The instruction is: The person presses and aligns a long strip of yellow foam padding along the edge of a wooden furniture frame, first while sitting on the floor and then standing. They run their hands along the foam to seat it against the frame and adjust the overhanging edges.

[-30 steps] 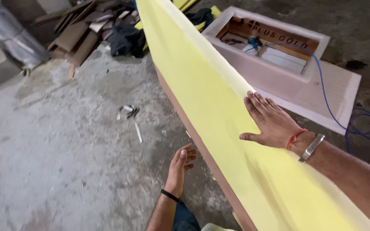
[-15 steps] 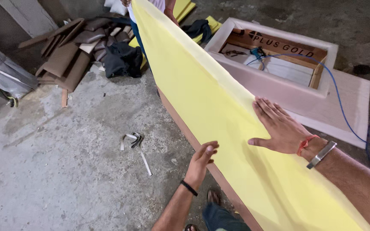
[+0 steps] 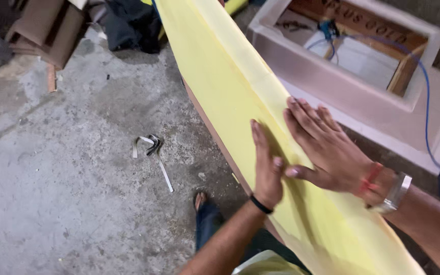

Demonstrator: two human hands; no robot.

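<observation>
**Both hands flat on yellow sheet over board edge**

Bare concrete floor, stained and dusty, carries everything in view. Largest item: a long yellow sheet running from the top of the view to the bottom right, draped over a brown board standing on edge; only the board's rim shows beneath the sheet's left side. Right of it lies a pale pink frame, tray-like, holding a wooden inner frame, a white panel and a blue cable that trails out over the rim. Brown cardboard pieces and dark cloth lie at the floor's far edge.

Left hand and right hand both lie open-palmed, fingers extended, pressing on the sheet near its fold, apparently smoothing it against the board. Neither grasps anything. A strap scrap lies on the floor, well apart.
</observation>
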